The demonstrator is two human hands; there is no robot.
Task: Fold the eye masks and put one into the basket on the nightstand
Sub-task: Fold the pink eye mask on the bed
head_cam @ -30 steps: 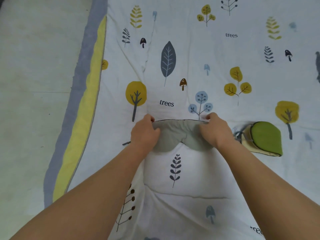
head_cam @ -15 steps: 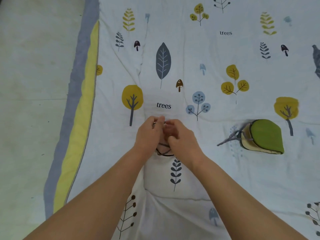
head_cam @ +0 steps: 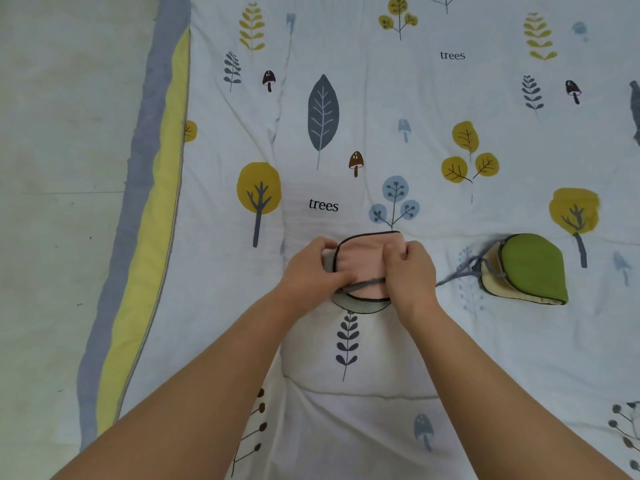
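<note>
A grey eye mask (head_cam: pixel 362 263) lies folded in half on the bed, its pink inner side up and a grey rim showing below. My left hand (head_cam: pixel 310 271) presses its left edge and pins the dark strap across it. My right hand (head_cam: pixel 408 271) holds its right edge, fingers curled over the fold. A green eye mask (head_cam: pixel 531 268) lies folded to the right, cream lining underneath, its grey strap trailing left. The basket and nightstand are out of view.
A white quilt (head_cam: pixel 415 133) printed with trees, leaves and mushrooms covers the bed. Its grey and yellow border (head_cam: pixel 145 220) runs down the left side. Beyond it is pale floor (head_cam: pixel 62 168).
The grey mask was spread flat between my hands. My hands came together, and now it lies folded in half with the pink side up.
</note>
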